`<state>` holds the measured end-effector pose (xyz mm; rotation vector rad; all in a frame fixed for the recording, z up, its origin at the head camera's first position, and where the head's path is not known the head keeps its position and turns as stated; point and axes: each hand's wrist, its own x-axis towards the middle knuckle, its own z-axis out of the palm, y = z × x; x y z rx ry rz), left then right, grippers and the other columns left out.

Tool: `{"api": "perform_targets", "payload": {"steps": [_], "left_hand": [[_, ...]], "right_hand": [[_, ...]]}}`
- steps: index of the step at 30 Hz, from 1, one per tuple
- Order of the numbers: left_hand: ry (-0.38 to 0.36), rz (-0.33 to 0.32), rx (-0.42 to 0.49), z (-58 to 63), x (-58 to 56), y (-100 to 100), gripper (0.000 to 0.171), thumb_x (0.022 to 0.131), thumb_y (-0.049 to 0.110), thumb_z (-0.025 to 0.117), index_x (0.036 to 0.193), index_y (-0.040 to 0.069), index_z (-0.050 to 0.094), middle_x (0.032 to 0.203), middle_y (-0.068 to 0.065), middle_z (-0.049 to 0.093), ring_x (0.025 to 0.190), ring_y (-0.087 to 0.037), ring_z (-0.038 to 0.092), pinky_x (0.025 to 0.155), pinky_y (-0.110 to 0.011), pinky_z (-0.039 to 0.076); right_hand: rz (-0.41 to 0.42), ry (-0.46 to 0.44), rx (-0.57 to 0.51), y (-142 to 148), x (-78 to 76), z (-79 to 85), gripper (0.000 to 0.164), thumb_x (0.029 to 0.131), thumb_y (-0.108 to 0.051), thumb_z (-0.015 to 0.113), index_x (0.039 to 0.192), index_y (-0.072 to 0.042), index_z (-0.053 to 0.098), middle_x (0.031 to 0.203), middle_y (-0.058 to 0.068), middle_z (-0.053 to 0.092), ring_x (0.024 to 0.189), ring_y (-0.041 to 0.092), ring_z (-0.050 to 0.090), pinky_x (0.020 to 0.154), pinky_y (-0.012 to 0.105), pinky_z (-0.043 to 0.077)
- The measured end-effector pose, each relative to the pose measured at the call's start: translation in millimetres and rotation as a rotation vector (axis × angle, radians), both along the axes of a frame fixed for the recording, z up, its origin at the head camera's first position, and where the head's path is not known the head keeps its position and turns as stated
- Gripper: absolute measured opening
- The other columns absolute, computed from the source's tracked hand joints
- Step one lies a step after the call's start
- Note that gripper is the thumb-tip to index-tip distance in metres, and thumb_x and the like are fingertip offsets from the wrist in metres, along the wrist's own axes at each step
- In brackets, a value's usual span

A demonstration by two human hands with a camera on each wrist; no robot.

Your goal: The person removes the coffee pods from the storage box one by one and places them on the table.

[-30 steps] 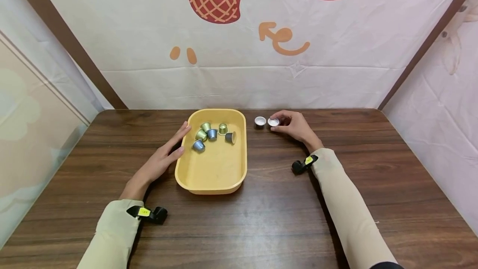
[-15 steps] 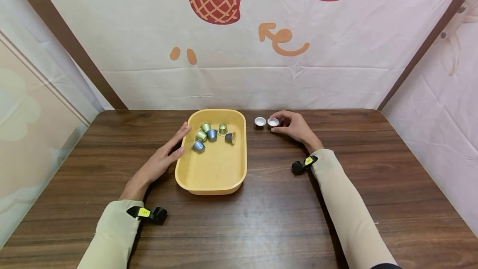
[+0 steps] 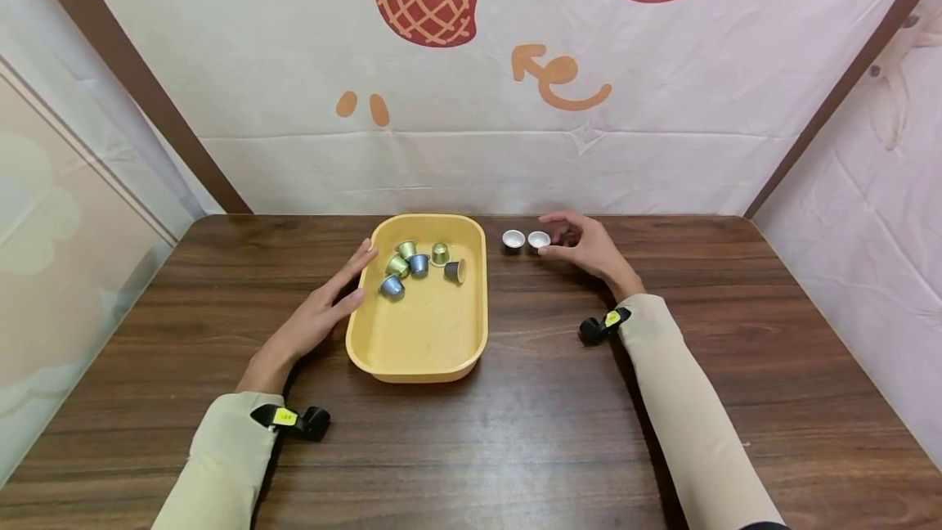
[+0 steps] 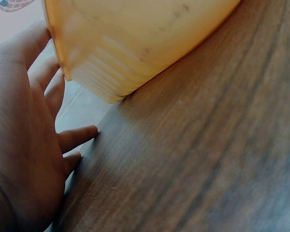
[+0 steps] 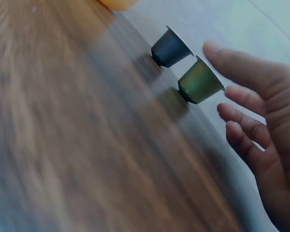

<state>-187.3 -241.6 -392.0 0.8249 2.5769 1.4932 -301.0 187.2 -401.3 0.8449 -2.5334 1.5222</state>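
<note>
Yellow plastic forms the tub (image 3: 415, 342), whose far half holds three green capsules (image 3: 397, 267), two blue capsules (image 3: 392, 288) and one dark capsule (image 3: 450, 271). The left hand (image 3: 315, 317), fingers extended and gripping nothing, touches the tub's left rim. Right of the tub's far end, silvery tops up on the table (image 3: 500, 440), stand a blackish capsule (image 5: 170, 50) and, farther out, an olive capsule (image 5: 200, 83). Just beside that outer one, the right hand (image 3: 592, 252) holds nothing, thumb and fingers parted.
</note>
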Motion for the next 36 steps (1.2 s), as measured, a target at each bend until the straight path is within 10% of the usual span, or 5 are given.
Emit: {"api": "perform_targets", "payload": {"steps": [5,19,36], "left_hand": [[0.018,0.006,-0.017,-15.2,-9.6,-6.9,0.057,0.101,0.006,0.045,0.154,0.016,0.024,0.160,0.000,0.006,0.145,-0.023,0.007,0.106,-0.061,0.011],[-0.007,-0.005,0.003,10.8,6.4,3.8,0.055,0.100,0.003,0.044,0.152,0.004,0.024,0.159,-0.012,0.006,0.144,-0.031,0.006,0.107,-0.060,0.010],[0.005,-0.006,0.001,9.9,6.4,3.4,0.055,0.100,0.003,0.044,0.152,0.004,0.024,0.159,-0.012,0.006,0.144,-0.032,0.006,0.106,-0.063,0.011]], "right_hand": [[-0.021,0.054,0.005,-1.9,9.5,19.5,0.045,0.079,-0.002,0.077,0.121,0.003,0.061,0.082,0.020,0.063,0.069,0.033,0.060,0.061,0.034,0.046],[0.119,0.230,-0.047,-15.7,20.4,58.3,0.044,0.077,0.005,0.077,0.118,0.005,0.061,0.088,0.030,0.060,0.068,0.033,0.060,0.062,0.035,0.048],[0.288,0.401,-0.058,-55.4,21.0,64.2,0.042,0.071,0.007,0.081,0.109,0.004,0.065,0.100,0.016,0.064,0.078,0.030,0.060,0.065,0.048,0.053]]}}
